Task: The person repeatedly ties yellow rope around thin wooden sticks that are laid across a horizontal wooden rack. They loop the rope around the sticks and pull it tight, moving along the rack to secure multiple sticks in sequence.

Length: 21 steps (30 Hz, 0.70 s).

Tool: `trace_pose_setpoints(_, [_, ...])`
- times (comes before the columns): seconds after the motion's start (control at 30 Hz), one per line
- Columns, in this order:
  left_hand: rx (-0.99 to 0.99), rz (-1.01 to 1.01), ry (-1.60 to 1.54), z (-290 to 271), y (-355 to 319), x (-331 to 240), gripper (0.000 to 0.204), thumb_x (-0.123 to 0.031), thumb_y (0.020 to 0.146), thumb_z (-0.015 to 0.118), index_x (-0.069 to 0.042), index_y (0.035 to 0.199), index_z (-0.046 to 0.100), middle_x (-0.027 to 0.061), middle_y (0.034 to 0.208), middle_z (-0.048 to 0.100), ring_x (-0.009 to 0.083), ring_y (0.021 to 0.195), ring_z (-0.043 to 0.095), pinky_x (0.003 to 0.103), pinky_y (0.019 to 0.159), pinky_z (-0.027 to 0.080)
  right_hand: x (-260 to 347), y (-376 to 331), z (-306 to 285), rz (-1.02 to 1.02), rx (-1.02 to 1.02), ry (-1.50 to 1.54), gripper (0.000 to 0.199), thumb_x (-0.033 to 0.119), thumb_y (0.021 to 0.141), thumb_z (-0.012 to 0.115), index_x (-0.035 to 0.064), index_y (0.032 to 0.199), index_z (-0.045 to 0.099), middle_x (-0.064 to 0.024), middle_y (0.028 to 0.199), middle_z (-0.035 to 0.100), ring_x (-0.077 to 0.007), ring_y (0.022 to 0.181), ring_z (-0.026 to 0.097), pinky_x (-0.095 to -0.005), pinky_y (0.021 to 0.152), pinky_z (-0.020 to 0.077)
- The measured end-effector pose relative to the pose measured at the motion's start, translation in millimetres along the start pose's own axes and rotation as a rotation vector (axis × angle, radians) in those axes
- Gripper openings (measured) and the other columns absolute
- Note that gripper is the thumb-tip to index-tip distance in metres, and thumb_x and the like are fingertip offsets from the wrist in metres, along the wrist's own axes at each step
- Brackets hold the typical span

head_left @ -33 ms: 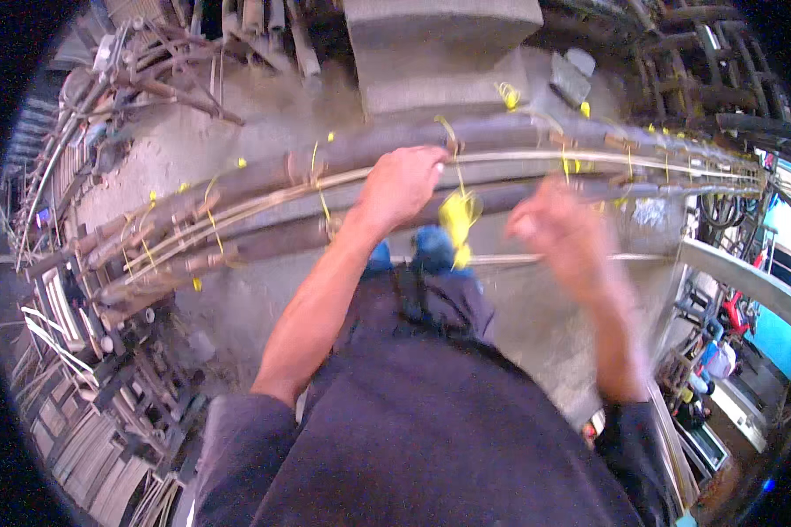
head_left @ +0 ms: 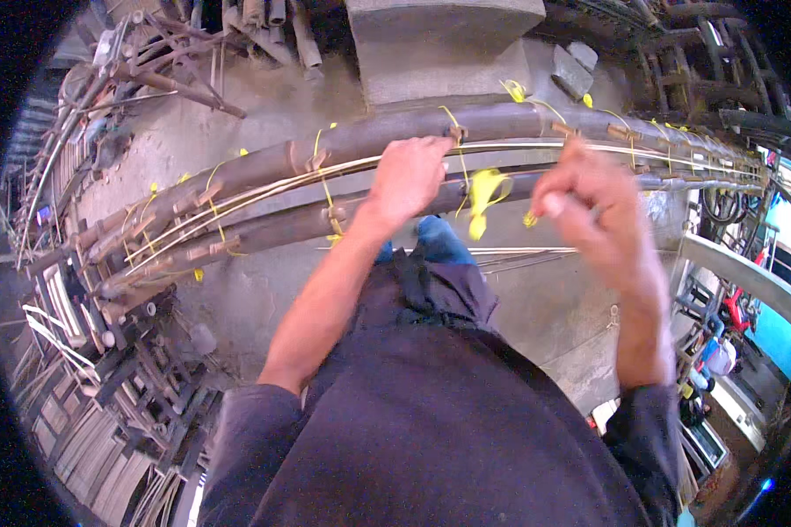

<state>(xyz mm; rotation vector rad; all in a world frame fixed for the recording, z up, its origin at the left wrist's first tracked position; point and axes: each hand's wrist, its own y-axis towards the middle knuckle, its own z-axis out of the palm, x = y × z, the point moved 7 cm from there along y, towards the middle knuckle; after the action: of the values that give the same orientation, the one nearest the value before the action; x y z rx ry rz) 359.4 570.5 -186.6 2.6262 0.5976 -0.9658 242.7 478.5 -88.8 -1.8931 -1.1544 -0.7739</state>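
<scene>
Two long dark poles, the far one (head_left: 378, 133) and the near one (head_left: 264, 227), stretch from left to right before me. Thin pale strips (head_left: 303, 182) run between them, bound by several yellow straps. My left hand (head_left: 406, 180) is closed, its fingertips against the strips beside a yellow strap (head_left: 464, 160) that crosses both poles. From that strap dangles a looped yellow bunch (head_left: 483, 198). Right of the bunch, my right hand (head_left: 593, 206) is held over the near pole, fingers curled and smeared by motion; whatever it holds is hidden. A small yellow piece (head_left: 529, 218) shows beside its thumb.
A concrete block (head_left: 444, 53) stands beyond the poles, with a loose grey block (head_left: 573, 72) to its right. Stacked wooden frames (head_left: 105, 457) fill the lower left. Timber racks (head_left: 703, 70) are at the far right. People (head_left: 716, 360) are in the background at right.
My right hand has shifted slightly right, its fingers now more curled. The dangling yellow bunch has swung right and upward. My left hand keeps nearly the same place on the strips.
</scene>
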Motion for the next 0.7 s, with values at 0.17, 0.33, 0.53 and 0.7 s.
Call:
trace_pose_setpoints(0.17, [-0.051, -0.137, -0.127, -13, 0, -2, 0.029, -0.018, 0.082, 0.059, -0.006, 0.109, 0.061, 0.0152, 0.108, 0.063, 0.0340, 0.100, 0.058, 0.043, 0.089, 0.045, -66, 2, 55, 0.294, -0.650, 0.438, 0.044, 0.007, 0.076, 0.067, 0.0075, 0.118, 0.051, -0.0030, 0.095, 0.054, -0.0160, 0.077, 0.054, -0.0313, 0.073, 0.0456])
trace_pose_setpoints(0.33, [-0.019, -0.166, -0.165, -14, 6, 3, 0.028, -0.017, 0.084, 0.057, -0.006, 0.110, 0.061, 0.0141, 0.106, 0.063, 0.0343, 0.101, 0.058, 0.044, 0.090, 0.045, -84, -26, 56, -0.015, -0.089, -0.467, 0.018, 0.016, 0.084, 0.063, 0.0066, 0.098, 0.064, -0.0127, 0.082, 0.061, -0.0286, 0.083, 0.061, -0.0391, 0.073, 0.0490])
trace_pose_setpoints(0.53, [-0.366, -0.029, 0.290, 12, -3, -7, 0.011, -0.017, 0.080, 0.062, -0.008, 0.085, 0.063, 0.0081, 0.074, 0.064, 0.0262, 0.071, 0.062, 0.037, 0.063, 0.048, 108, 79, 37, -0.907, 0.353, -0.781, 0.024, 0.012, 0.076, 0.064, 0.0058, 0.099, 0.066, -0.0092, 0.089, 0.064, -0.0274, 0.086, 0.062, -0.0361, 0.076, 0.0500])
trace_pose_setpoints(0.7, [-0.390, -0.023, 0.075, 7, 10, -3, 0.020, -0.025, 0.080, 0.065, -0.009, 0.070, 0.061, 0.0075, 0.065, 0.061, 0.0255, 0.062, 0.062, 0.038, 0.057, 0.047, 7, 197, 32, -0.264, 0.113, -0.739, 0.029, 0.029, 0.089, 0.053, 0.0035, 0.099, 0.064, -0.0117, 0.081, 0.064, -0.0325, 0.082, 0.060, -0.0421, 0.077, 0.0483])
